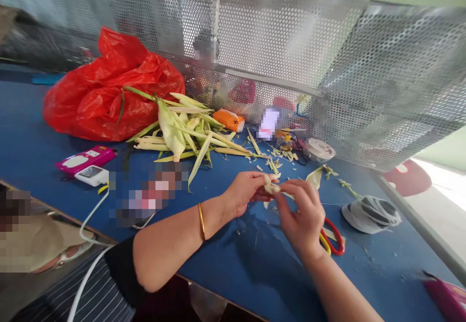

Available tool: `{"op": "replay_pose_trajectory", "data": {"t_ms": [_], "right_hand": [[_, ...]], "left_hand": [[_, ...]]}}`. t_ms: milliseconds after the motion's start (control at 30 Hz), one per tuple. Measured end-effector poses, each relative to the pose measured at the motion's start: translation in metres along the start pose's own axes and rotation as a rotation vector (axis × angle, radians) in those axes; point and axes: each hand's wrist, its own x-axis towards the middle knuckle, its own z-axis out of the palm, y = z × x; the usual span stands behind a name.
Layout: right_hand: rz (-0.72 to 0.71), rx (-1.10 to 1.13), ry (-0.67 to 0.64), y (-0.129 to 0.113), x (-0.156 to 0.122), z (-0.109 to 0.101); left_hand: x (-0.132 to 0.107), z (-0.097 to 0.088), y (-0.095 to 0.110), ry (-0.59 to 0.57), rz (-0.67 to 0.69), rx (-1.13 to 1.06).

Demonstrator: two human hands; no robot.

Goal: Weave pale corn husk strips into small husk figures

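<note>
Red bag [109, 89], pink phone [85, 158], scissors [340, 240], blue table [32, 133]

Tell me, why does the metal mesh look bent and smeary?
Head view: the wide lens bows the perforated screen and its upper part is smeared; daylight washes out the floor at right; left hand and right hand, pinching a leaf strip, are sharp, shadowing the blue table.
</note>
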Motion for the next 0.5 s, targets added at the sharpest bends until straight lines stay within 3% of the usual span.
{"op": "replay_pose_trajectory", "data": {"t_ms": [100,233,367,500], "right_hand": [[0.392,0.103,0.072,0.006,0.004,-0.003],[0.780,0.286,-0.114,0.011,0.009,-0.002],[1.022,0.529,-0.256,0.014,0.009,0.002],[1.189,0.820,-0.342,0.017,0.009,0.005]], "left_hand": [[-0.001,0.002,0.001,-0.004,-0.016,-0.051],[-0.002,0.004,-0.002,-0.018,0.027,-0.021],[-0.001,0.002,-0.005,-0.006,0.068,-0.026],[0.000,-0.001,-0.003,-0.125,-0.003,-0.040]]}}
